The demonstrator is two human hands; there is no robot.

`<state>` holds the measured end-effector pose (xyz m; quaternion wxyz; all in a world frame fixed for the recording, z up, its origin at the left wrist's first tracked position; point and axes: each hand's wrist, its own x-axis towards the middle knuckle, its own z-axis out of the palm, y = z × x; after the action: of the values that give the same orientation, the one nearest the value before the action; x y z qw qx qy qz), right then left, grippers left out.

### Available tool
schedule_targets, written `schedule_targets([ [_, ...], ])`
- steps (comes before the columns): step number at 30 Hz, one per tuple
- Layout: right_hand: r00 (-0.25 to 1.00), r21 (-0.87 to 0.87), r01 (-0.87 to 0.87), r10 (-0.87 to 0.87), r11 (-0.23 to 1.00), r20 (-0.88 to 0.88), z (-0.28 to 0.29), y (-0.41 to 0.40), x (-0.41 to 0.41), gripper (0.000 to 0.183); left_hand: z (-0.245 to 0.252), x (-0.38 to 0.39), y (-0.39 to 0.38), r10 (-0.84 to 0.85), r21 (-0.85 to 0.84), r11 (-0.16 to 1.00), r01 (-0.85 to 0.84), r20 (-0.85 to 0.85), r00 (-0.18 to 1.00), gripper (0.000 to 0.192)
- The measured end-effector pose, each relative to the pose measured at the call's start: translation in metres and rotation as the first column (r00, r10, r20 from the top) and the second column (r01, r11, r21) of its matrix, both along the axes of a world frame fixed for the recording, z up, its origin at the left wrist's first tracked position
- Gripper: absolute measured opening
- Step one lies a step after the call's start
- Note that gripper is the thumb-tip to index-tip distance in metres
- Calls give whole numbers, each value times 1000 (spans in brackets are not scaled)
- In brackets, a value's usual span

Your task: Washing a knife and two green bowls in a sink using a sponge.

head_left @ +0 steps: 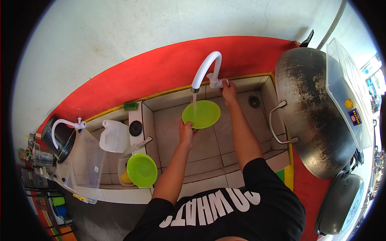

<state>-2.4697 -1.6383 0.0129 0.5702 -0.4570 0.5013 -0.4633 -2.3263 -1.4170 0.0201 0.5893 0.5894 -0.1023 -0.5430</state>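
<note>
In the head view, a round green plastic dish [205, 116] is gripped at its lower left rim by my left hand [186, 134]. Water runs onto it from a white curved faucet [208, 64]. On the faucet's handle, at the right of its base, my right hand [228, 90] is closed. Below both hands lies the tiled sink basin [187, 150]. To the left, a green bowl [142, 170] rests over a whitish container [123, 168] with something yellow in it, and a knife [141, 144] lies close by.
A translucent jug [114, 136], a black round lid [135, 128] and a green scouring pad [130, 106] are left of the basin. Farther left stand a clear plastic bin [86, 168] and a second faucet [61, 122]. A huge metal wok [313, 111] leans at the right.
</note>
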Motion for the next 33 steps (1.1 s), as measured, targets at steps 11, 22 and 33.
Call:
schedule_targets([
  [11, 1000, 64, 29, -30, 998, 3, -1, 6, -9, 41, 11, -8, -5, -15, -36, 999, 15, 2, 1000, 49],
  [22, 860, 320, -456, 319, 830, 399, 17, 146, -25, 68, -37, 12, -11, -10, -132, 989, 65, 374, 927, 40],
  [33, 774, 460, -535, 192, 708, 603, -52, 109, 5, 51, -37, 31, -26, -35, -120, 987, 106, 483, 875, 53],
])
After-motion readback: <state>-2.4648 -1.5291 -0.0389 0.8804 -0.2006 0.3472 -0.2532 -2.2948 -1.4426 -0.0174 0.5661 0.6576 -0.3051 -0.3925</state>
